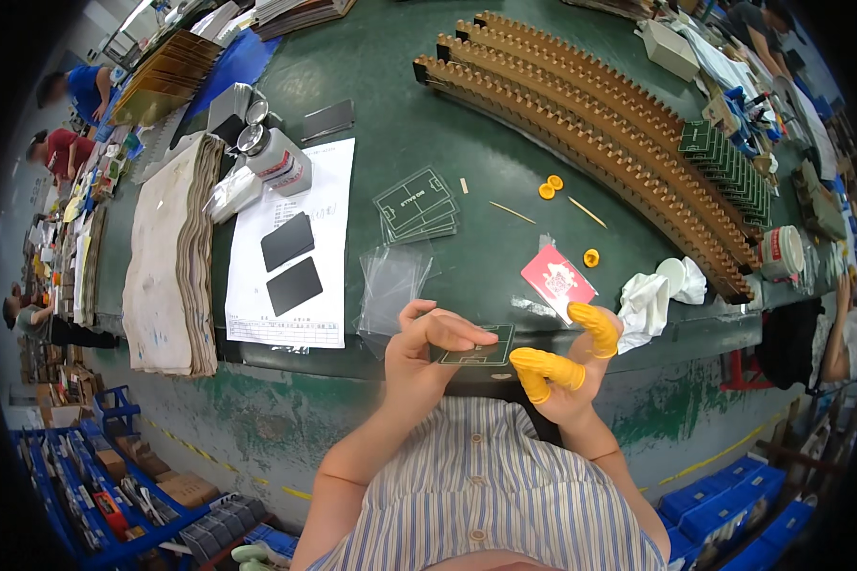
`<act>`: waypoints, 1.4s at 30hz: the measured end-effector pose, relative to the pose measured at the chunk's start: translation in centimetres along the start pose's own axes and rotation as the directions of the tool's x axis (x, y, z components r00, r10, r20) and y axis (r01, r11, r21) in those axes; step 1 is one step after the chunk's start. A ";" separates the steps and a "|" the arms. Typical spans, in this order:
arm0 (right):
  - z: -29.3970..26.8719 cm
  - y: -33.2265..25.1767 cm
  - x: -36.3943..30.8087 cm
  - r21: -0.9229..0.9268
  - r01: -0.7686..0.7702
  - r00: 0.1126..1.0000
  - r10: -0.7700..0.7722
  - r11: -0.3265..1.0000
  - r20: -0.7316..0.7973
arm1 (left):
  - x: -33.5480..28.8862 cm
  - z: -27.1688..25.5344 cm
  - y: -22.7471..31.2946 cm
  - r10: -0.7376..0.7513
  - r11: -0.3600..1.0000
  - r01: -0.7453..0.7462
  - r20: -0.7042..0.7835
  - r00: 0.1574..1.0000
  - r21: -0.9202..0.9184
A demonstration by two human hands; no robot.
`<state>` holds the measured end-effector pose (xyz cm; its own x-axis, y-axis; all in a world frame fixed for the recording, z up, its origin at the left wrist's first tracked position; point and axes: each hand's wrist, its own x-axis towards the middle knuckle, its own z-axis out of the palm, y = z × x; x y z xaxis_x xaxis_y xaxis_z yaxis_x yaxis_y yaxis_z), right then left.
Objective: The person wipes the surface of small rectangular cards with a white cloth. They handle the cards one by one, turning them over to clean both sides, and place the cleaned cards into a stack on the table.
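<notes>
- Head view: the person's left hand (427,344) and right hand (567,366) pinch one small green board (481,350) between them, just past the near table edge (286,366). The right fingers wear yellow finger cots.
- Done so far, by the look of it: a short row of green boards (728,167) stands in the brown slotted racks (581,124), most slots bare.
- Left: a small stack of green boards (416,205) and clear bags (390,281) wait nearby — hard to count at this size.
</notes>
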<state>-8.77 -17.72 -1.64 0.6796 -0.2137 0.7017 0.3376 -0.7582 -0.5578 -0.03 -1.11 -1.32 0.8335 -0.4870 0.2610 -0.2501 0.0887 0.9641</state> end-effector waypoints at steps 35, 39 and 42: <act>0.8 -0.1 -0.2 0.541 -0.178 0.982 0.182 0.822 0.047 | 0.9 0.3 1.4 0.140 0.961 -0.142 0.024 0.990 0.238; 1.2 0.3 -0.9 0.502 -0.132 0.985 0.168 0.855 -0.027 | 0.9 0.3 1.5 0.120 0.974 -0.118 0.004 0.993 0.191; 0.8 0.6 -0.9 0.433 -0.161 0.982 0.187 0.887 -0.018 | 0.7 0.3 1.3 0.122 0.976 -0.122 0.008 0.992 0.181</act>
<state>-8.63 -17.45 -2.92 0.7188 -0.3628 0.5930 0.4724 -0.3709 -0.7996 0.12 -1.57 0.15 0.7928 -0.4794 0.3765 -0.4348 -0.0119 0.9004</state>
